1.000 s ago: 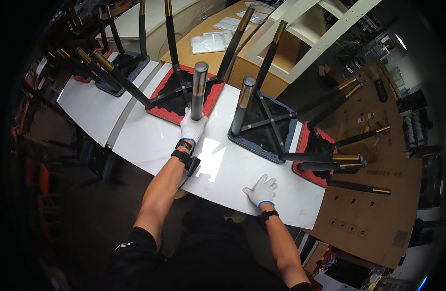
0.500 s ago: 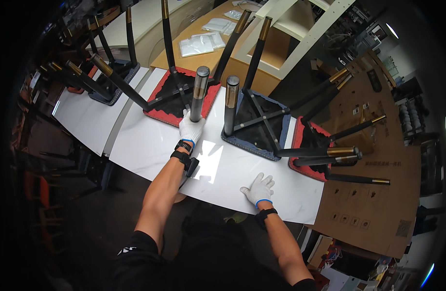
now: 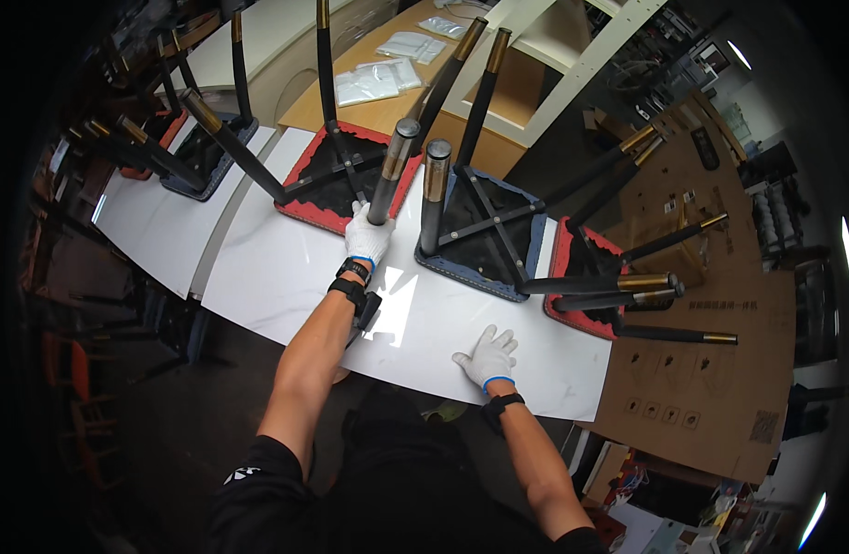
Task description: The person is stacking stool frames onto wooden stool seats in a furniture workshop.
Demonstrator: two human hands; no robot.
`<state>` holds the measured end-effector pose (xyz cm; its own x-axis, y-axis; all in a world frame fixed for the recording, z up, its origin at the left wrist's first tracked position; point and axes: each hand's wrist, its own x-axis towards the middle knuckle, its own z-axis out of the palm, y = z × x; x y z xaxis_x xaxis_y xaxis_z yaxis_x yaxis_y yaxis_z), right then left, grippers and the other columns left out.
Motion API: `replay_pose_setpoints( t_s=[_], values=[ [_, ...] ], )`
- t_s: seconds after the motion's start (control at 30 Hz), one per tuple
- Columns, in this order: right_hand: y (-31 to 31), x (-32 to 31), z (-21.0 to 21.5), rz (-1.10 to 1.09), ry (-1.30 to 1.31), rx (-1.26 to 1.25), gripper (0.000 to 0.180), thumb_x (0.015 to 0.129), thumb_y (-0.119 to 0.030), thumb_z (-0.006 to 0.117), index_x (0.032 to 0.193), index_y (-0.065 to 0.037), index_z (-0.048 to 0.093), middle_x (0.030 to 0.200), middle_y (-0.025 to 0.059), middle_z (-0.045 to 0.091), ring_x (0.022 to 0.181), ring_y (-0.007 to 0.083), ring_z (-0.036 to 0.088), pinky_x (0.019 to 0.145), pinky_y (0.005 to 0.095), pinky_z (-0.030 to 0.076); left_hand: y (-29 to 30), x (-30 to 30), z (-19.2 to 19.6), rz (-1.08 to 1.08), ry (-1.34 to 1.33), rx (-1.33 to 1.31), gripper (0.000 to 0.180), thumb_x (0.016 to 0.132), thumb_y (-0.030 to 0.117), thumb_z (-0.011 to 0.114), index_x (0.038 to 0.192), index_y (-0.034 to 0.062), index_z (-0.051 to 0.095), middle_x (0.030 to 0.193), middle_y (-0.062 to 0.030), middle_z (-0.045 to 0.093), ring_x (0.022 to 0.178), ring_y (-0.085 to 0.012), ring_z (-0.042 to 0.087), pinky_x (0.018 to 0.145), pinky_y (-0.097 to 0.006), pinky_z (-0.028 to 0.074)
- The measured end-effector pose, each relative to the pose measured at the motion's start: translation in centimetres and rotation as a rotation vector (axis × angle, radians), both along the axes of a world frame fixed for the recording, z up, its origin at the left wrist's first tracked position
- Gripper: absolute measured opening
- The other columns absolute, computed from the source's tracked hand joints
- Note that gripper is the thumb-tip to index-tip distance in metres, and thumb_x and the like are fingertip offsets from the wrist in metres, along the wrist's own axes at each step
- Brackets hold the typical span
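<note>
An upturned stool (image 3: 306, 183) with a red seat edge and black legs lies on the white marbled tabletop (image 3: 286, 294). My left hand (image 3: 367, 236), in a white knit glove, is closed around the foot of its near leg, just where that leg meets the seat. My right hand (image 3: 491, 358), gloved too, rests on the tabletop near the front edge, fingers spread and holding nothing. Between the hands and farther back stands an upturned blue-edged stool (image 3: 485, 224). To its right is a second red-edged stool (image 3: 582, 249), also legs up.
More upturned stools (image 3: 207, 157) stand on another white top at the left. Behind is a wooden table (image 3: 351, 60) bearing plastic packets (image 3: 374, 81), next to a cream shelf frame (image 3: 526, 74). Brown cardboard (image 3: 702, 323) spreads at the right. An orange chair (image 3: 66, 365) stands lower left.
The red-edged stool at my left hand has shifted slightly right, its held leg leaning farther right. My right hand stays flat on the tabletop. The whole view has drifted a little.
</note>
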<state>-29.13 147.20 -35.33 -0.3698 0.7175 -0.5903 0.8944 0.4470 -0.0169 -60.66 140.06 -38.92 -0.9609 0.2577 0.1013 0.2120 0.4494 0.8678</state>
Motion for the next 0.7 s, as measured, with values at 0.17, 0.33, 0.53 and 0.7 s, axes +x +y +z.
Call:
replay_pose_setpoints(
  t_s=[0.17, 0.33, 0.53, 0.7],
  values=[
    [-0.4, -0.4, 0.4, 0.029, -0.007, 0.004, 0.110, 0.076, -0.052, 0.075, 0.152, -0.001, 0.013, 0.154, 0.0339, 0.009, 0.142, 0.0502, 0.014, 0.108, 0.0614, 0.027, -0.1, -0.5, -1.2, 0.029, 0.105, -0.010, 0.020, 0.074, 0.022, 0.074, 0.087, 0.0093, 0.065, 0.085, -0.0122, 0.067, 0.085, -0.0286, 0.067, 0.083, -0.036, 0.050],
    [0.0, 0.3, -0.5, 0.033, -0.007, 0.042, 0.111, 0.075, -0.056, 0.074, 0.151, 0.001, 0.015, 0.153, 0.0358, 0.012, 0.140, 0.0521, 0.018, 0.105, 0.0604, 0.032, -0.1, 0.3, -0.2, 0.000, 0.044, -0.020, 0.020, 0.074, 0.023, 0.073, 0.086, 0.0093, 0.065, 0.082, -0.0104, 0.067, 0.081, -0.0281, 0.067, 0.077, -0.037, 0.052],
    [-0.3, -0.2, 0.0, 0.006, -0.017, 0.012, 0.110, 0.076, -0.053, 0.075, 0.151, 0.000, 0.014, 0.154, 0.0345, 0.010, 0.141, 0.0513, 0.015, 0.107, 0.0620, 0.029, -0.9, 0.3, -0.2, -0.023, 0.059, -0.036, 0.022, 0.074, 0.022, 0.074, 0.089, 0.0105, 0.063, 0.081, -0.0084, 0.068, 0.079, -0.0260, 0.068, 0.075, -0.036, 0.052],
    [0.3, 0.2, 0.0, -0.038, 0.009, -0.015, 0.112, 0.075, -0.051, 0.077, 0.152, -0.002, 0.013, 0.156, 0.0321, 0.005, 0.144, 0.0497, 0.008, 0.109, 0.0625, 0.025, -0.1, 1.7, 0.7, -0.045, -0.059, 0.008, 0.023, 0.076, 0.021, 0.075, 0.092, 0.0108, 0.063, 0.081, -0.0076, 0.068, 0.080, -0.0243, 0.068, 0.076, -0.036, 0.052]
  ],
)
